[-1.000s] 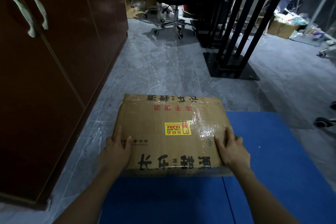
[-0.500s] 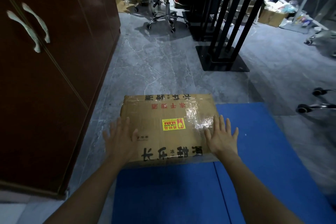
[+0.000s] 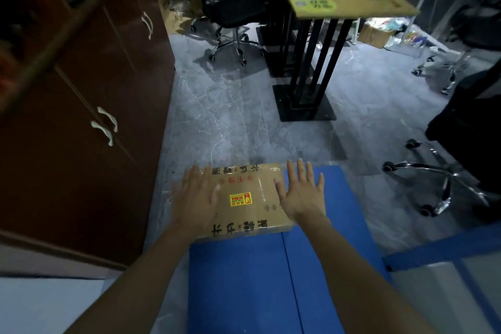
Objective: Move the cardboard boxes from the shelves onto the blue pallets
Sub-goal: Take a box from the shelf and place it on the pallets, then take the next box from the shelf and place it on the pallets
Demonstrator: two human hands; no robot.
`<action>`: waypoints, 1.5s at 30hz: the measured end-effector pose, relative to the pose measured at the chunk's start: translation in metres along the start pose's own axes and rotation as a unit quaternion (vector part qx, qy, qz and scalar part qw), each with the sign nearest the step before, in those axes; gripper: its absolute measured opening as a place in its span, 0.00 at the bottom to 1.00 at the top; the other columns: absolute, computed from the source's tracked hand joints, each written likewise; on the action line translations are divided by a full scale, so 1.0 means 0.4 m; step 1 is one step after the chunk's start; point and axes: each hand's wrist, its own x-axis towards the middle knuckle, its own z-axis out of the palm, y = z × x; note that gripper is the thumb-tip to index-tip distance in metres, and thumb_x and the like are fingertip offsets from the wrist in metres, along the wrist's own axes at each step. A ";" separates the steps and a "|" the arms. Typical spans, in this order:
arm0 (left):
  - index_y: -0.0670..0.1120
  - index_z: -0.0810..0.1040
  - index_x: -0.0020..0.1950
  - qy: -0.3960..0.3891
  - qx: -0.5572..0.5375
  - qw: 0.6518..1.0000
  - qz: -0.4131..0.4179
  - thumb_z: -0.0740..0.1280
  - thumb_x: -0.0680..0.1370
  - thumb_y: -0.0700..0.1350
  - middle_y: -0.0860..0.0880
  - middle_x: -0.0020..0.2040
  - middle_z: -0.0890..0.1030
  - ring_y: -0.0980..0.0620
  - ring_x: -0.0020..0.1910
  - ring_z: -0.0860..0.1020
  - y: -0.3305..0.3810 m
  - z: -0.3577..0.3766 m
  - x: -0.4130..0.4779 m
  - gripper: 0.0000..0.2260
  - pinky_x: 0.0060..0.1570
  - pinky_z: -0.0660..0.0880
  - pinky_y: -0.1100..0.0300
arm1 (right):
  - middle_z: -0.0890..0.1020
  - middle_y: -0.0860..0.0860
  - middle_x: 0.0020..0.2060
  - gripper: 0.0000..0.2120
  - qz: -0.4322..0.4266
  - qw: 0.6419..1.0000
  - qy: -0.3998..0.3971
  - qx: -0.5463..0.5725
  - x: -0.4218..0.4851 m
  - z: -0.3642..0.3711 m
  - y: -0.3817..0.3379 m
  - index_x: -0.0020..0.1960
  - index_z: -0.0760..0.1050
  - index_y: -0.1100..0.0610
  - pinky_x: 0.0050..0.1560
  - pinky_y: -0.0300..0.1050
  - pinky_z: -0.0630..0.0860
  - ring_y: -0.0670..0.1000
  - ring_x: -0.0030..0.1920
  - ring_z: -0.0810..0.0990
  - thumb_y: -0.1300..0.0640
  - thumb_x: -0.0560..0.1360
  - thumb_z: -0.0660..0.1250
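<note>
1. Step in hand: set-down and release. The cardboard box [image 3: 244, 199] lies flat on the far end of the blue pallets [image 3: 238, 287], printed top up, yellow label showing.
2. Placement: the box is on the left panel, its right edge about at the seam between the two panels. Its left edge looks about flush with the pallet's left side. It may overhang the floor [image 3: 230, 116] a bit, but my forearm hides that corner.
3. Left hand [image 3: 195, 198]: over the left part of the box top, fingers straight and spread, gripping nothing.
4. Right hand [image 3: 301, 192]: at the box's right edge, partly over bare pallet, fingers wide and straight, holding nothing.
5. Can't tell whether my palms press on the tape or hover just above it.
6. Judgement: this box is delivered. The near part of both panels is bare, so there's room for more.
7. Next move: pull both hands clear, stand, turn to the shelves for another box. No other boxes in view here.
8. Watch: the cabinet [image 3: 81, 122] is close on my left, and an office chair [image 3: 439, 179] base sits near on the right. Turning space is tight.
</note>
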 end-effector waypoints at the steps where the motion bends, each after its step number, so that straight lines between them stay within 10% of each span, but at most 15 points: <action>1: 0.47 0.53 0.79 -0.009 0.005 1.000 0.000 0.48 0.83 0.55 0.43 0.79 0.52 0.45 0.78 0.50 0.028 -0.053 -0.006 0.25 0.75 0.45 0.44 | 0.41 0.53 0.79 0.32 0.001 1.000 0.003 0.003 -0.023 -0.059 0.004 0.80 0.37 0.52 0.75 0.59 0.35 0.54 0.78 0.36 0.39 0.82 0.39; 10: 0.49 0.46 0.79 -0.044 0.009 0.997 0.067 0.46 0.83 0.56 0.47 0.79 0.44 0.49 0.78 0.43 0.266 -0.402 -0.071 0.26 0.76 0.43 0.45 | 0.41 0.53 0.79 0.32 0.035 0.998 0.055 0.020 -0.230 -0.443 0.063 0.80 0.38 0.55 0.77 0.58 0.38 0.54 0.79 0.38 0.40 0.82 0.41; 23: 0.49 0.43 0.79 -0.062 0.030 0.959 0.276 0.44 0.83 0.57 0.45 0.79 0.44 0.48 0.78 0.43 0.382 -0.596 -0.289 0.27 0.75 0.41 0.45 | 0.44 0.53 0.80 0.32 0.188 0.973 0.132 0.037 -0.663 -0.548 0.071 0.80 0.41 0.55 0.76 0.60 0.38 0.54 0.79 0.40 0.39 0.82 0.42; 45: 0.49 0.45 0.80 -0.105 -0.021 0.759 0.642 0.46 0.83 0.57 0.45 0.79 0.44 0.48 0.78 0.44 0.943 -0.621 -1.219 0.27 0.75 0.42 0.44 | 0.47 0.53 0.80 0.32 0.527 0.818 0.229 0.021 -1.818 -0.540 0.373 0.80 0.43 0.54 0.76 0.61 0.42 0.54 0.79 0.43 0.39 0.82 0.43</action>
